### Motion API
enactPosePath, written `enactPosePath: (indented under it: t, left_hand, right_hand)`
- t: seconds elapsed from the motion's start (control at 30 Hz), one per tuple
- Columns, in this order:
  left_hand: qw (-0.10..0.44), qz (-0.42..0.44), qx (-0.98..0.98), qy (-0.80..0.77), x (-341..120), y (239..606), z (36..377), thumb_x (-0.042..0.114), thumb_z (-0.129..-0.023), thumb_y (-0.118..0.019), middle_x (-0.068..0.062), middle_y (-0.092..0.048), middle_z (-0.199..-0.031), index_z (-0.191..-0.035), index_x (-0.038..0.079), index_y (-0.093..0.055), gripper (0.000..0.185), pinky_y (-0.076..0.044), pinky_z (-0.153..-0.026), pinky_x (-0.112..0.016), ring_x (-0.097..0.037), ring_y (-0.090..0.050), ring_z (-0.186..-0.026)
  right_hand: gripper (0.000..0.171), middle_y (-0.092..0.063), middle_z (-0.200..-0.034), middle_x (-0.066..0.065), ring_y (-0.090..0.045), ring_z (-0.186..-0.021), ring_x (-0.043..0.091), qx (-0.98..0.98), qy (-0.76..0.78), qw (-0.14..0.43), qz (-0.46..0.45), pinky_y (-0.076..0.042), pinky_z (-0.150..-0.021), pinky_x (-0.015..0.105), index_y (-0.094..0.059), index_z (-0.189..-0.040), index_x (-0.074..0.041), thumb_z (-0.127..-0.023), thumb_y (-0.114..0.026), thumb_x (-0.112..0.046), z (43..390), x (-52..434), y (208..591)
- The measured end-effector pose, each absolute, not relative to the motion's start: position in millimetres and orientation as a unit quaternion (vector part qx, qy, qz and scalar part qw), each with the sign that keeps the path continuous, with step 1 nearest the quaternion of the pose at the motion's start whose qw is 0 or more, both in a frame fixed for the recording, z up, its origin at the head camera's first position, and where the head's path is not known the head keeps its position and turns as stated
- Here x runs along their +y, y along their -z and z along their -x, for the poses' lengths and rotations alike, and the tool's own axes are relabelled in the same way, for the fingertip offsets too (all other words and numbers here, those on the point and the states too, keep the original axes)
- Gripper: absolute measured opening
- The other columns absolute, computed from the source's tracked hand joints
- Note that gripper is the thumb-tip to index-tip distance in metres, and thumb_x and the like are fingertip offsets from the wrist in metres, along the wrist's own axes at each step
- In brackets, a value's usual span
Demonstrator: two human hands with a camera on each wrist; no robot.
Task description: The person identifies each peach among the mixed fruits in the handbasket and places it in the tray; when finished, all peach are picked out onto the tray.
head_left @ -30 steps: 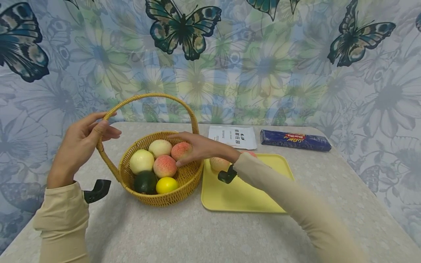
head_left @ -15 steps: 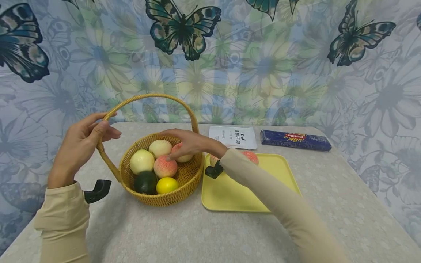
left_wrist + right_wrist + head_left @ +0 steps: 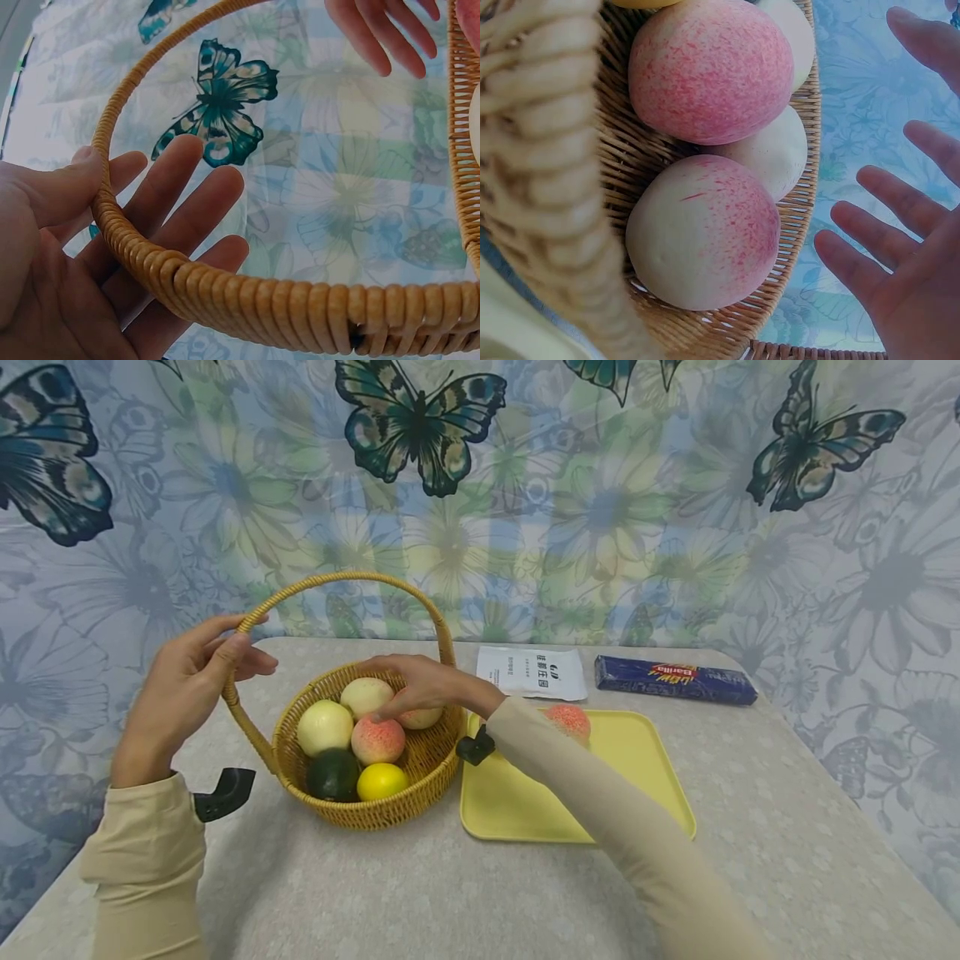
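My left hand (image 3: 183,693) pinches the arched handle (image 3: 348,577) of a yellow wicker basket (image 3: 360,817) between thumb and forefinger, while its other fingers stay loosely extended, as the left wrist view shows. Inside lie a red-speckled peach (image 3: 377,742), a paler peach (image 3: 705,232) at the right side, two pale round fruits, one at the left (image 3: 325,728) and one behind (image 3: 366,697), a dark green fruit (image 3: 332,775) and a lemon (image 3: 382,782). Over the basket's back right, my right hand (image 3: 427,683) spreads its fingers. It holds nothing, and in the right wrist view it is apart from the fruit.
A yellow tray (image 3: 525,818) lies right of the basket, under my right forearm, with a peach (image 3: 570,722) at its back. Behind it are a white pouch (image 3: 528,672) and a blue Barilla pack (image 3: 675,680). A patterned cloth (image 3: 600,527) hangs along the back.
From the peach at the basket's right, my right hand has shifted left and drawn its fingers off it; that peach stays in the basket. My left hand keeps its place on the handle.
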State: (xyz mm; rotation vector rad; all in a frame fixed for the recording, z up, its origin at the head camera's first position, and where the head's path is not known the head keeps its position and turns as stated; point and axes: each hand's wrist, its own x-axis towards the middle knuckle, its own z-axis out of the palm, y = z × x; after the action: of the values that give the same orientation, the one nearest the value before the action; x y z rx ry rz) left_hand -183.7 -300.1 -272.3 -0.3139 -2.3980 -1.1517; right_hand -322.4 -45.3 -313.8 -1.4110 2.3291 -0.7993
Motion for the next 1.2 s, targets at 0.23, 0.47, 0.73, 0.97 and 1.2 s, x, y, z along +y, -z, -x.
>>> enactPosePath:
  t: [0.23, 0.47, 0.73, 0.97, 1.2]
  left_hand:
    - [0.225, 0.11, -0.874, 0.415, -300.6, 271.5, 184.7, 0.027, -0.102, -0.044, 0.01, -0.071, -0.086, -0.136, 0.018, -0.053, 0.036, -0.048, -0.073, -0.01, 0.001, -0.066, -0.084]
    - [0.221, 0.11, -0.875, 0.416, -304.3, 269.4, 189.5, 0.027, -0.102, -0.045, 0.01, -0.071, -0.086, -0.136, 0.017, -0.053, 0.036, -0.048, -0.074, -0.008, 0.001, -0.065, -0.084]
    - [0.218, 0.116, -0.874, 0.419, -306.6, 265.9, 194.6, 0.027, -0.103, -0.044, 0.009, -0.071, -0.085, -0.135, 0.015, -0.054, 0.035, -0.048, -0.075, -0.007, 0.001, -0.066, -0.083]
    - [0.215, 0.114, -0.874, 0.421, -306.8, 266.3, 194.8, 0.027, -0.103, -0.044, 0.01, -0.071, -0.085, -0.135, 0.016, -0.053, 0.036, -0.048, -0.075, -0.007, 0.002, -0.066, -0.084]
    - [0.218, 0.115, -0.873, 0.42, -307.7, 266.3, 195.2, 0.027, -0.103, -0.044, 0.01, -0.071, -0.085, -0.135, 0.015, -0.054, 0.035, -0.048, -0.075, -0.007, 0.002, -0.066, -0.083]
  right_hand:
    - [0.067, -0.047, -0.143, 0.01, -0.046, -0.128, 0.025, 0.811, 0.263, 0.175, 0.492, -0.042, -0.1, 0.031, -0.044, -0.143, -0.016, -0.085, -0.072, -0.036, 325.4, -52.7, 314.8]
    - [0.063, -0.051, -0.138, 0.011, -0.052, -0.12, 0.027, 0.819, 0.246, 0.203, 0.477, -0.046, -0.093, 0.027, -0.047, -0.141, -0.015, -0.087, -0.07, -0.035, 332.8, -57.9, 312.0]
    - [0.057, -0.054, -0.134, 0.011, -0.055, -0.117, 0.021, 0.824, 0.24, 0.222, 0.462, -0.046, -0.092, 0.025, -0.05, -0.139, -0.015, -0.088, -0.07, -0.031, 336.9, -61.9, 312.3]
    - [0.057, -0.053, -0.134, 0.014, -0.057, -0.115, 0.021, 0.814, 0.234, 0.258, 0.464, -0.046, -0.091, 0.023, -0.051, -0.138, -0.013, -0.087, -0.072, -0.027, 331.3, -67.7, 315.9]
    - [0.055, -0.056, -0.132, 0.009, -0.052, -0.121, 0.021, 0.82, 0.186, 0.265, 0.473, -0.044, -0.093, 0.023, -0.052, -0.138, -0.016, -0.087, -0.071, -0.027, 328.5, -73.9, 315.1]
